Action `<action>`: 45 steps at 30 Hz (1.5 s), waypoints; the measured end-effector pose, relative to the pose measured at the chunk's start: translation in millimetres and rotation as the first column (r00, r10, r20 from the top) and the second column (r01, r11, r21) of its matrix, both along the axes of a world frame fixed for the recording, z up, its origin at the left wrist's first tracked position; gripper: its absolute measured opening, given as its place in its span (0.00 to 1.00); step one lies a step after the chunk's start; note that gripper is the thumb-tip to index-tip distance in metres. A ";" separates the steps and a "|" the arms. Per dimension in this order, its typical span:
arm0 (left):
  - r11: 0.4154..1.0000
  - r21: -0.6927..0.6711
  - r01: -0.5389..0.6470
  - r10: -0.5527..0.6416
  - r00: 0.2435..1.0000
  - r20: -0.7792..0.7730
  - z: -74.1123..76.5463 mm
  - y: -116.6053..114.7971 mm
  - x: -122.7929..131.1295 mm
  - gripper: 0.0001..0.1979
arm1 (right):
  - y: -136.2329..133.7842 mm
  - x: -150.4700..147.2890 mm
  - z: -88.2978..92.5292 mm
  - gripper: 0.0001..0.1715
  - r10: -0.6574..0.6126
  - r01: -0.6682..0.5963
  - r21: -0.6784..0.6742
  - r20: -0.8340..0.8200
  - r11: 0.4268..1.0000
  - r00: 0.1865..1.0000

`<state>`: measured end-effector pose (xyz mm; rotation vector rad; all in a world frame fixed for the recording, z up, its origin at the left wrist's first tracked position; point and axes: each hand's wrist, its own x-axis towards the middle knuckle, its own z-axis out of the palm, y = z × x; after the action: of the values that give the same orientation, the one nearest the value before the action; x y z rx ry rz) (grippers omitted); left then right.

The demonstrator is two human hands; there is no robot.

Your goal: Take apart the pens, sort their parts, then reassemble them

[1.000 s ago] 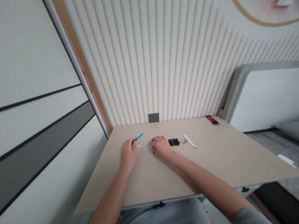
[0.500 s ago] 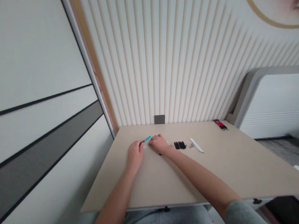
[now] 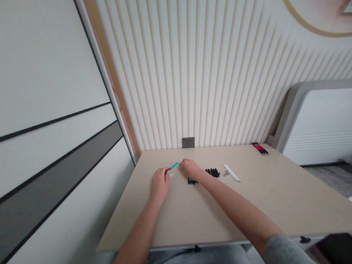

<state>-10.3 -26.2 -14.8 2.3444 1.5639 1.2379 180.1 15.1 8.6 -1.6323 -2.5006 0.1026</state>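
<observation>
My left hand (image 3: 160, 184) is closed around the black end of a slim blue-and-black pen part (image 3: 174, 165), whose blue end points up and to the right. Just past that tip, the fingers of my right hand (image 3: 191, 169) are pinched together; whatever they hold is too small to make out. A tiny clear piece (image 3: 171, 175) lies beside my left fingers. Partly covered by my right wrist are several black-and-blue pieces (image 3: 192, 181). To the right of that wrist sits a row of short black tubes (image 3: 212, 172).
Small shiny parts (image 3: 226, 172) and thin white sticks (image 3: 232, 172) lie right of the black tubes. Several red-and-black pens (image 3: 260, 148) rest at the far right of the beige table (image 3: 182, 220). A dark wall socket (image 3: 188, 142) is behind the table.
My right hand has drawn slightly right, away from the pen part's blue tip. More of the black-and-blue pieces show under my wrist. My left hand keeps its hold.
</observation>
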 end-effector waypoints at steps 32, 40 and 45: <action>0.949 -0.065 0.309 -0.313 0.948 -0.057 11.6 -10.2 19.0 0.09 | -69.7 59.5 -5.8 0.13 0.094 0.005 0.158 -0.610 0.987 0.787; 0.929 -0.079 0.362 -0.369 0.926 -0.085 9.6 -13.2 22.4 0.10 | -86.2 57.5 -13.7 0.12 0.039 0.121 0.157 -0.750 0.980 0.661; 0.927 -0.090 0.363 -0.371 0.923 -0.101 9.9 -13.9 22.5 0.10 | -91.4 61.5 -11.8 0.12 0.022 0.131 0.133 -0.780 0.982 0.625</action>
<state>12.2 -40.1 -4.9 2.5478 1.0943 0.9615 241.5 -76.3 -3.3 -1.2024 -1.7138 0.4629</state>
